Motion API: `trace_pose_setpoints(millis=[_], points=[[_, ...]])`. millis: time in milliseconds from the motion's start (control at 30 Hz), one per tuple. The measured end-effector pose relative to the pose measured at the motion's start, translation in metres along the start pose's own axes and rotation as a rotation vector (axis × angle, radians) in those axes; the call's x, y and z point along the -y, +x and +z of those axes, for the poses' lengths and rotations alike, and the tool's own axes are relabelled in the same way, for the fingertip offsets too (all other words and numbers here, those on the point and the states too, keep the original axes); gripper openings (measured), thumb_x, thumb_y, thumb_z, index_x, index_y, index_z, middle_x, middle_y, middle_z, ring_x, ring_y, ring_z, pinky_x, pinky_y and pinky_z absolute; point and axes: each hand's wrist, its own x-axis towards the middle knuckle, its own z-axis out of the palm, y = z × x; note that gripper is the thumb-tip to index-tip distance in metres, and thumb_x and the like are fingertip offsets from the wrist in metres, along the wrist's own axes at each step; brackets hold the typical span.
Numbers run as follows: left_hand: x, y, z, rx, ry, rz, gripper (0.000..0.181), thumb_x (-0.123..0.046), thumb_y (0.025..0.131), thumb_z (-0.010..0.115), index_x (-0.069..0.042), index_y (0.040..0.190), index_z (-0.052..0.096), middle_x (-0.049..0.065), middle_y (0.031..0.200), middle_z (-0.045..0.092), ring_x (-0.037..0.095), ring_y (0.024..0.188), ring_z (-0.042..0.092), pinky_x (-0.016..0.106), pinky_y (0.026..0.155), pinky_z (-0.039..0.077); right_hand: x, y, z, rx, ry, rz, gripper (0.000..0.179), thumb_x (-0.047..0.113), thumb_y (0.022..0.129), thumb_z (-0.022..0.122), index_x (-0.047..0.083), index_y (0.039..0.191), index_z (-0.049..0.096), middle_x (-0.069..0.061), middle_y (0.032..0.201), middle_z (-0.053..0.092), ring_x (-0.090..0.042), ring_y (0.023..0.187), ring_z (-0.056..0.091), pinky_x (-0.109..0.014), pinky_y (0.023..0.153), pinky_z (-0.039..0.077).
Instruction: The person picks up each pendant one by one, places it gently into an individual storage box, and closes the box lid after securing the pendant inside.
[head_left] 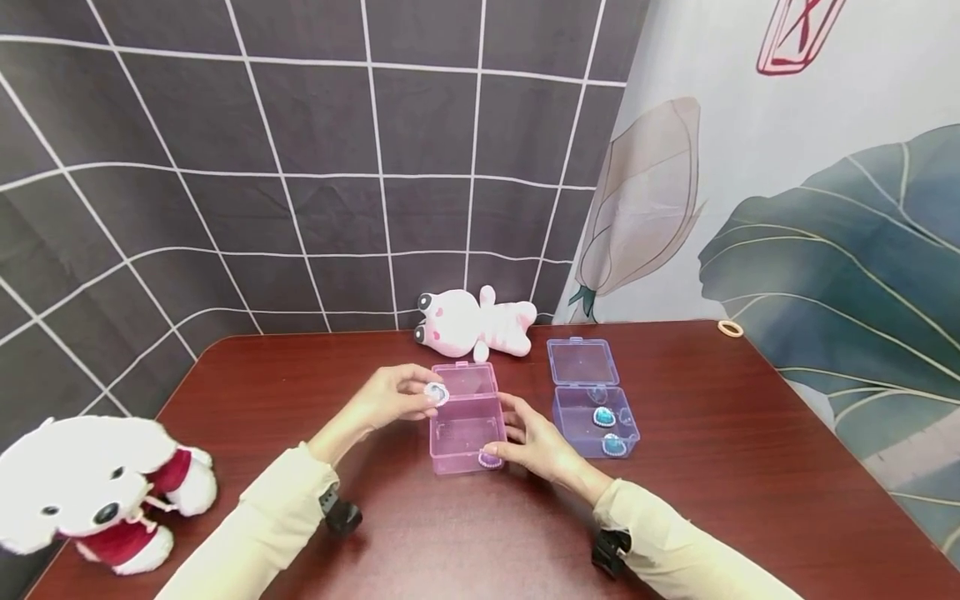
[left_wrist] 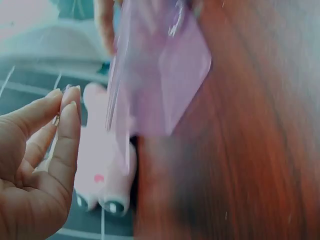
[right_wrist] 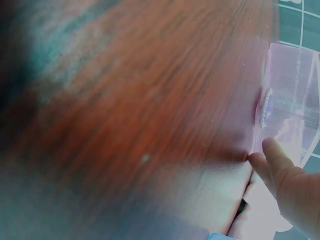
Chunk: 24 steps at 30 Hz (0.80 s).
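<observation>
My left hand [head_left: 386,396] pinches a small round jewel [head_left: 437,393] with a pale ruffled rim, beside the raised lid of a pink plastic box. In the left wrist view the thumb and fingertips [left_wrist: 70,100] meet on it, hiding most of it. The pink box [head_left: 444,463] stands open on the table with its lid tipped back. A purple jewel [head_left: 490,459] lies inside at the front right corner. My right hand [head_left: 536,442] rests at the box's right side, fingertips [right_wrist: 272,147] touching the wall with relaxed fingers, thumb near the front corner.
An open blue plastic box [head_left: 592,450] to the right contains blue jewels [head_left: 604,417]. Behind the pink box lies a pink plush toy [head_left: 457,325]. A white plush dog [head_left: 82,475] sits at the left, and a wooden ring [head_left: 730,329] lies at the back right edge.
</observation>
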Motion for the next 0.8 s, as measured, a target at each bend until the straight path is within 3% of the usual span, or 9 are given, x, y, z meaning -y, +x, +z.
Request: trace_pose_setpoints(millis=[100, 233, 800], points=[[-0.002, 0.003, 0.014, 0.068, 0.013, 0.0, 0.034, 0.004, 0.084, 0.063, 0.012, 0.116, 0.056, 0.021, 0.093, 0.069, 0.015, 0.072, 0.068, 0.044, 0.074, 0.057, 0.0, 0.0, -0.001, 0.004, -0.004, 0.001, 0.073, 0.007, 0.084, 0.07, -0.007, 0.141, 0.026, -0.034, 0.125, 0.049, -0.044, 0.117, 0.052, -0.035, 0.091, 0.052], [0.0, 0.005, 0.029, 0.106, 0.045, 0.006, 0.03, 0.005, 0.083, 0.064, 0.013, 0.111, 0.057, 0.021, 0.087, 0.069, 0.015, 0.069, 0.068, 0.041, 0.071, 0.058, -0.001, -0.001, -0.001, 0.01, -0.011, -0.002, 0.073, 0.007, 0.084, 0.069, -0.008, 0.141, 0.026, -0.034, 0.126, 0.049, -0.044, 0.116, 0.053, -0.034, 0.091, 0.052], [0.0, 0.021, 0.059, 0.074, 0.177, -0.03, 0.022, 0.003, 0.08, 0.069, 0.01, 0.1, 0.065, 0.021, 0.083, 0.071, 0.019, 0.066, 0.069, 0.032, 0.064, 0.059, -0.002, -0.001, 0.0, -0.011, -0.049, -0.004, 0.072, 0.006, 0.084, 0.069, -0.008, 0.14, 0.027, -0.032, 0.124, 0.051, -0.043, 0.118, 0.052, -0.044, 0.094, 0.049]])
